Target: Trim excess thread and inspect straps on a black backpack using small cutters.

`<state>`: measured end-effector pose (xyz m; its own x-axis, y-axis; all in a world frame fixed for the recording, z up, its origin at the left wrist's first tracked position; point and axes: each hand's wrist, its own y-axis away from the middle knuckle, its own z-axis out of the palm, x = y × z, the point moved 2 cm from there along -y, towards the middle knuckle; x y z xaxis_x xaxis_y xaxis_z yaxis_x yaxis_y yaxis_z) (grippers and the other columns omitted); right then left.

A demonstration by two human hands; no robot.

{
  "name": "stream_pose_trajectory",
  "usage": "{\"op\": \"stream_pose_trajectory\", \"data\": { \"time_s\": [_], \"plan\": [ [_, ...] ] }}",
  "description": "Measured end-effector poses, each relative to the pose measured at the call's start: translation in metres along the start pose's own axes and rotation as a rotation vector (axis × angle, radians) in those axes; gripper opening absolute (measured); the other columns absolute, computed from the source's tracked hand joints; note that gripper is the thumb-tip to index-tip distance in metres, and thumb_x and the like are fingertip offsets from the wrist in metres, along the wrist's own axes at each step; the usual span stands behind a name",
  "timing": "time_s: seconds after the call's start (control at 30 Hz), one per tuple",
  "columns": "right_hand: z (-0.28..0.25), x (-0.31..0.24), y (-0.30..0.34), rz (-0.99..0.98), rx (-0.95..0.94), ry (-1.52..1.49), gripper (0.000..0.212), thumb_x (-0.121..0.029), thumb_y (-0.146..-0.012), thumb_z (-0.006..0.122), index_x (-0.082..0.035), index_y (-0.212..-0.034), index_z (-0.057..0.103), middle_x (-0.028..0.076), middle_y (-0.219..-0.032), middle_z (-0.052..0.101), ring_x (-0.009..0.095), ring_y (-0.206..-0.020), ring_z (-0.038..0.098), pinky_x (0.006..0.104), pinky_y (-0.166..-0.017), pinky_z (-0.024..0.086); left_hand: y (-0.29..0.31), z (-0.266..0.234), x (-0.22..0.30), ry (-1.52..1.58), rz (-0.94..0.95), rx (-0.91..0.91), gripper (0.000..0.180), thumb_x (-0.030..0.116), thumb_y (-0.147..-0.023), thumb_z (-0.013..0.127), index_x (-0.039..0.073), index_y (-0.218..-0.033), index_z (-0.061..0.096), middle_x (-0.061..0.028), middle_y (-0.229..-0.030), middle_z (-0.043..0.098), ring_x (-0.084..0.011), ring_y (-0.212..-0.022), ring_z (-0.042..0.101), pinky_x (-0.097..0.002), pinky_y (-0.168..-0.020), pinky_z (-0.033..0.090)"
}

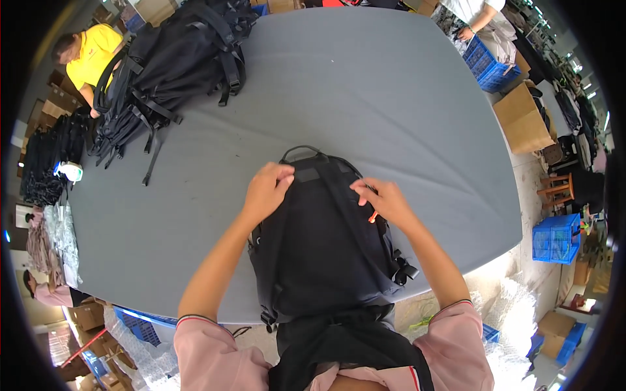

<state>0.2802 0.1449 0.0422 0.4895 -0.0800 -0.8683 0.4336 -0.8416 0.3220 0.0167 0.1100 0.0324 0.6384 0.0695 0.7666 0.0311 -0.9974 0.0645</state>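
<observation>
A black backpack point(319, 234) lies on the grey table in front of me, its shoulder straps facing up and its top loop pointing away. My left hand point(266, 192) is at the pack's upper left edge, thumb and fingertips brought together on the fabric there. Over the upper right edge is my right hand point(383, 199), its fingers curled round a slim dark tool with an orange end point(373, 217). Most of that tool is hidden in the hand, so its kind does not show. Buckles and strap ends stick out at the pack's lower sides.
More black backpacks point(176, 72) are heaped at the table's point(391, 85) far left, beside a person in yellow point(94, 55). At the far right another person's hand point(465, 32) is near a blue crate point(489, 65). A cardboard box point(523, 120) and wooden stool point(557, 189) stand to the right.
</observation>
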Motion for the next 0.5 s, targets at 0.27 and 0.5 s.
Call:
{"op": "stream_pose_trajectory", "data": {
  "time_s": [0.27,0.5],
  "plan": [
    [0.063,0.031,-0.067,-0.337,0.296,0.251,0.022,-0.01,-0.081,0.061,-0.009,-0.103,0.058,0.008,-0.087,0.058,0.028,-0.075,0.061,0.038,-0.063,0.049,-0.122,0.03,-0.069,-0.182,0.02,0.076,0.03,0.024,-0.087,0.057,0.003,-0.109,0.061,-0.0097,-0.103,0.065,-0.0243,-0.095,0.059,-0.0355,-0.084,0.045],
    [0.059,0.034,-0.076,-0.351,0.273,0.309,0.028,-0.008,-0.079,0.062,-0.012,-0.107,0.058,0.007,-0.082,0.055,0.027,-0.07,0.06,0.0354,-0.057,0.048,-0.167,0.043,-0.074,0.368,-0.343,-0.325,0.024,0.024,-0.087,0.059,0.002,-0.088,0.067,-0.004,-0.07,0.063,-0.0091,-0.061,0.052,-0.0247,-0.059,0.043]
  ]
}}
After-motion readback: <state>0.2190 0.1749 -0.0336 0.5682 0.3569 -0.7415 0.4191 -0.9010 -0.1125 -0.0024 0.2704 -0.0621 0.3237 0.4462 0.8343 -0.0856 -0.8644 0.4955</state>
